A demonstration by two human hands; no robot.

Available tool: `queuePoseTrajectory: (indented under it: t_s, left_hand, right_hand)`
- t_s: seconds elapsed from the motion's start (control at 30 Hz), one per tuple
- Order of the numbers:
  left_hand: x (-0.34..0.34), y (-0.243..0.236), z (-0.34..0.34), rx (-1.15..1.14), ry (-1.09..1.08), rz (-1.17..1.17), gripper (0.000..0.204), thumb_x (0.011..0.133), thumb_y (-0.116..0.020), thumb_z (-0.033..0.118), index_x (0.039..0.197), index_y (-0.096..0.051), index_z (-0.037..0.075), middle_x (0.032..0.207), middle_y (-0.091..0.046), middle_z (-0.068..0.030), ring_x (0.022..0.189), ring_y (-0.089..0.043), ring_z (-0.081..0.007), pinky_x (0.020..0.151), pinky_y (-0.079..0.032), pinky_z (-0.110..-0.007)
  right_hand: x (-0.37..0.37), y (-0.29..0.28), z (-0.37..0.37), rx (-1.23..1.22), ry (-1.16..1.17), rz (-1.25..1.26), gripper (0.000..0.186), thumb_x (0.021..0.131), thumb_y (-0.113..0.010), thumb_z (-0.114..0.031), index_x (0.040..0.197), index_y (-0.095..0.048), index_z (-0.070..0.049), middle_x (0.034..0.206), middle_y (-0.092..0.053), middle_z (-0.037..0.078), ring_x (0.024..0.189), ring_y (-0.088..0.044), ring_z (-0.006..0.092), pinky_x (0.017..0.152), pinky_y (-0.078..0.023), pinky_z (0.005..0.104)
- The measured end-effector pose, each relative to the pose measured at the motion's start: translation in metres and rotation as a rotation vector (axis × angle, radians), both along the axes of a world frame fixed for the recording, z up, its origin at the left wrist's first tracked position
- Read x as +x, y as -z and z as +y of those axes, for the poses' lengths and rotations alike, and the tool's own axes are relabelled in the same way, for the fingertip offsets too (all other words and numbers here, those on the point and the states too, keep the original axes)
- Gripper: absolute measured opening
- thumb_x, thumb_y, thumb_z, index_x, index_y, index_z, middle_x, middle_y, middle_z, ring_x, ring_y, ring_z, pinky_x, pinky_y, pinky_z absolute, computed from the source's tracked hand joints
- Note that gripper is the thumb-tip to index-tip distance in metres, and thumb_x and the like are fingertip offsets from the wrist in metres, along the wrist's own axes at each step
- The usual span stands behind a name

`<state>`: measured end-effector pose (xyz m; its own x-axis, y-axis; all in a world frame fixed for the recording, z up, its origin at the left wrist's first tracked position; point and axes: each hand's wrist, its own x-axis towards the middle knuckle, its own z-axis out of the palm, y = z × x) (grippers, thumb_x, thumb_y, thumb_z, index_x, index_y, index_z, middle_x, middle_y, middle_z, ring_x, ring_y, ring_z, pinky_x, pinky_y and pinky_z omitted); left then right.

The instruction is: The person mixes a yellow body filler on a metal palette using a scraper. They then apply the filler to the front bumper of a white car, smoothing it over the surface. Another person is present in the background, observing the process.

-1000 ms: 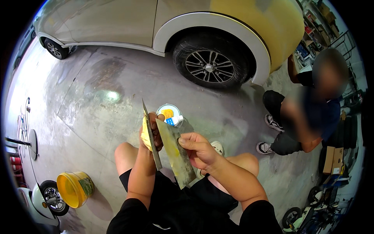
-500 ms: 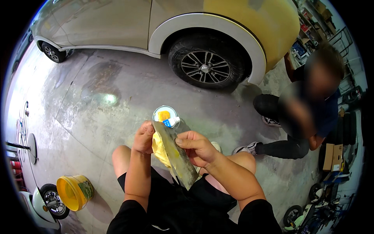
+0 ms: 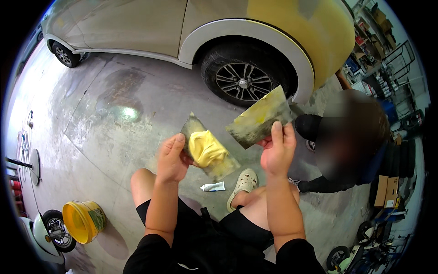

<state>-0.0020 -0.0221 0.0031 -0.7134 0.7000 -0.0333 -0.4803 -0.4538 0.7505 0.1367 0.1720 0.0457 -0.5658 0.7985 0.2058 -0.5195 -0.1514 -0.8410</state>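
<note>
My left hand (image 3: 173, 160) grips a flat grey putty spreader (image 3: 193, 124) by its side edge, thumb on top. A thick, folded mound of yellow putty (image 3: 207, 148) lies on its face. My right hand (image 3: 279, 154), raised higher, pinches a second flat spreader (image 3: 260, 119) between thumb and fingers. That one carries only thin yellow smears and dark grey stains. The two spreaders are apart, tilted, with a narrow gap between them. On the floor below the left spreader lies a white tube (image 3: 213, 187), near my shoe (image 3: 247, 182).
Ahead stands a car with a yellowish patched rear panel (image 3: 328, 39) and a black wheel (image 3: 244, 82). At right a person (image 3: 351, 137) crouches close by. A yellow bucket (image 3: 84, 221) stands at left; a cardboard box (image 3: 387, 192) and shelves (image 3: 376, 36) line the right side.
The spreaders, together before, have come apart; my right hand moved up and right with one. The putty now faces up on the left one. The round tin seen earlier is hidden. The person leaned forward.
</note>
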Motion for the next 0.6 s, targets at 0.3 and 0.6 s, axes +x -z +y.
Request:
queuePoseTrajectory:
  t_s: [0.3,0.6]
  left_hand:
    - [0.015,-0.008,0.005,-0.045,-0.241,0.216,0.031,0.105,-0.043,0.023,0.099,-0.061,-0.001,0.083,-0.068,-0.0074,0.065,-0.067,-0.0133,0.054,-0.057,-0.025]
    - [-0.001,-0.010,-0.003,0.129,-0.422,0.202,0.037,0.105,-0.038,0.027,0.107,-0.056,-0.005,0.095,-0.068,-0.0134,0.079,-0.071,-0.0243,0.066,-0.063,-0.037]
  right_hand:
    - [0.013,0.012,-0.022,0.844,-0.132,-0.372,0.026,0.093,-0.064,-0.011,0.072,-0.056,0.003,0.063,-0.047,0.005,0.060,-0.045,0.0142,0.056,-0.038,0.0265]
    - [0.014,0.026,0.012,0.464,-0.176,-0.580,0.021,0.090,-0.068,-0.014,0.077,-0.058,-0.001,0.067,-0.057,0.003,0.061,-0.054,0.0096,0.057,-0.047,0.0259]
